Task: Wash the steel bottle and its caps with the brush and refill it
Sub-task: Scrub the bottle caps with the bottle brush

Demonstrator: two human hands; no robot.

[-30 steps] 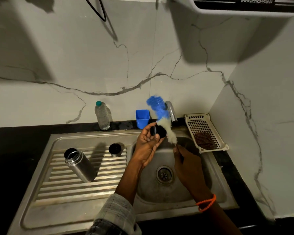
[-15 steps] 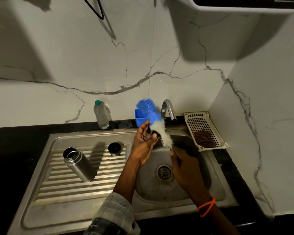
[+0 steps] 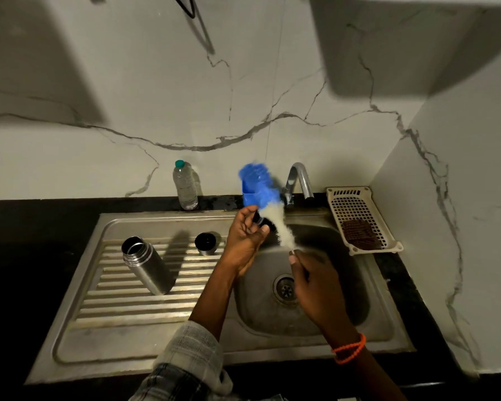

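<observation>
My left hand [image 3: 245, 238] is raised over the back edge of the sink [image 3: 162, 340], fingers curled round a small black cap [image 3: 261, 220], palm turned toward me. My right hand [image 3: 315, 280] hovers above the basin, pinching the thin handle of the brush [image 3: 272, 208], which slants up and to the left; its white bristles press against the cap and its blue tip blurs in front of a blue cup [image 3: 250, 196]. Both forearms reach in from the near edge, the left in a checked sleeve [image 3: 185, 360], the right with an orange bead band [image 3: 349, 348] at the wrist. The tap [image 3: 300, 180] stands just behind the brush. On the ribbed drainboard to my left the steel bottle [image 3: 145, 264] stands open, a second cap [image 3: 206, 243] near it, both well apart from my hands. A plastic water bottle [image 3: 185, 185] stands on the counter [image 3: 26, 256] by the wall; a cream basket [image 3: 359, 195] with a dark scrubber [image 3: 360, 234] lies at the right.
</observation>
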